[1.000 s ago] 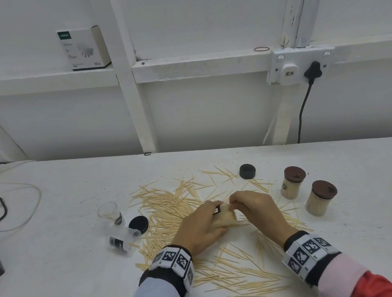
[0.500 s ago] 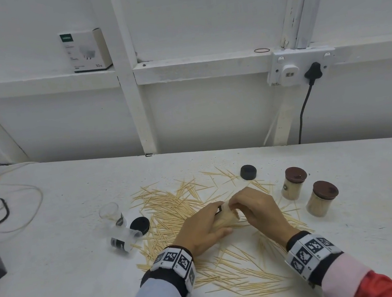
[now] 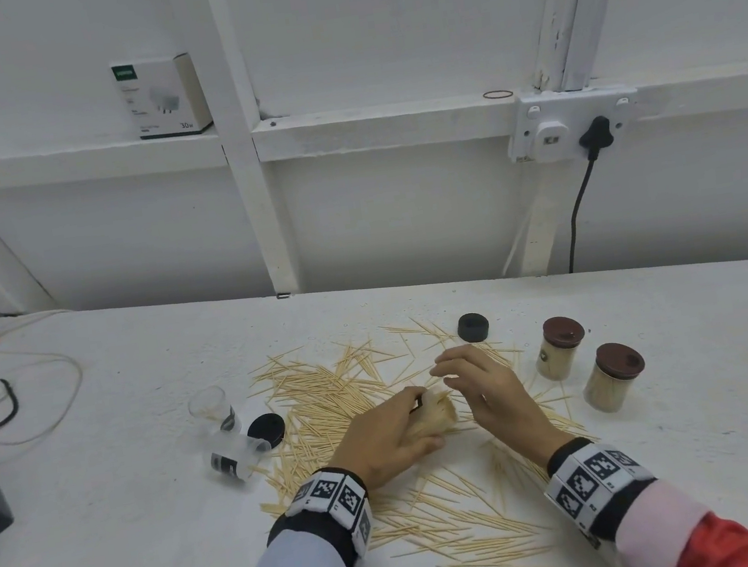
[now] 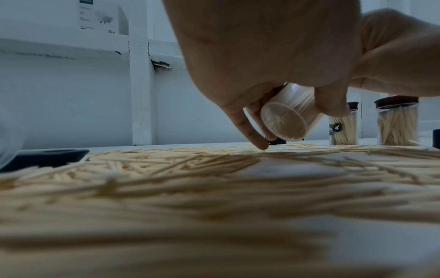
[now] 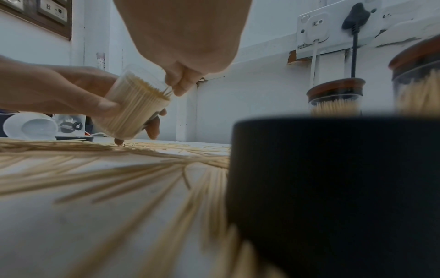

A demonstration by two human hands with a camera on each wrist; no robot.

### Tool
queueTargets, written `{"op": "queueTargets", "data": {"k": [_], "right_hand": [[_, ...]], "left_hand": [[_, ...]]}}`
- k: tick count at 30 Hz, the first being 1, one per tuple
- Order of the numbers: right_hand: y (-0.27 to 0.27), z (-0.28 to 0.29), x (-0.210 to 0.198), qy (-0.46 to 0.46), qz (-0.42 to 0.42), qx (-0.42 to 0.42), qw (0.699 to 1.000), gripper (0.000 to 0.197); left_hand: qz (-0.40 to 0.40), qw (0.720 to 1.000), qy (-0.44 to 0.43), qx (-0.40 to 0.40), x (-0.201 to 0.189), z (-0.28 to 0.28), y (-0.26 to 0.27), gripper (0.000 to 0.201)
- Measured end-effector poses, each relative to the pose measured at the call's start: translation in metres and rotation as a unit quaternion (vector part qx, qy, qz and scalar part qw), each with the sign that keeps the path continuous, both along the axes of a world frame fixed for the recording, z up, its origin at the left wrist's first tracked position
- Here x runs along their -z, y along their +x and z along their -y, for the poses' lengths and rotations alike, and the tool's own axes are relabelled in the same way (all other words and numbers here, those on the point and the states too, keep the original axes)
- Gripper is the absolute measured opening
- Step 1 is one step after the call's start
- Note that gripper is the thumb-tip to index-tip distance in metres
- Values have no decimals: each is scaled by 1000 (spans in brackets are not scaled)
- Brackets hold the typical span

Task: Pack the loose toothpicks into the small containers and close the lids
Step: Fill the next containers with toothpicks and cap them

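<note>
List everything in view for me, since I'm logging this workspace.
Loose toothpicks: many, pale wood, strewn over the white table.
Held container: one, clear, packed full, tilted.
Lidded containers: two, brown lids, full, right.
Empty containers: two, clear, left; one upright, one lying.
Loose lids: two, black.
Box: one, white, on ledge.
Wall socket: white, black plug.
Cables: far left.
Left hand: grip round held container.
Right hand: pinches toothpicks at its mouth.
</note>
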State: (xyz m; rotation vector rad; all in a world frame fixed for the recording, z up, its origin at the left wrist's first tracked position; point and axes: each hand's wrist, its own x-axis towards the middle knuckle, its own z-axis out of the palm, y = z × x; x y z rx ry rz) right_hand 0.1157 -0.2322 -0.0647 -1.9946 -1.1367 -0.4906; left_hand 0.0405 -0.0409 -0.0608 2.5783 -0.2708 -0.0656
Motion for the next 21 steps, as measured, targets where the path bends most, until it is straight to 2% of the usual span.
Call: {"op": "queueTargets", "data": {"k": [5,8,11,13,16,19,21], "right_hand": [[-2,1,-3,21,-36,9,999,35],[-3,4,-6,23,-41,84,995,31],[1,9,-3,-55,-73,168,981,34],[5,15,-2,-141,-132,207,959,35],[9,25,-3,-280,-191,219,915,36],[11,33,-9,-340,-261,222,876,43],[12,38,-14,-357,-296,229,856,56]], "left_hand": [[41,999,-7,-31,1,0,2,65],[79,993,-26,-86,1,-3,5,61],[89,986,-62,-123,-2,-3,5,59],[73,982,-97,-147,-6,-2,2,65],[60,979,-114,-160,-8,-2,0,73],[50,981,-100,-156,-8,-1,0,73],[45,983,-87,-155,-6,-2,2,71]]}}
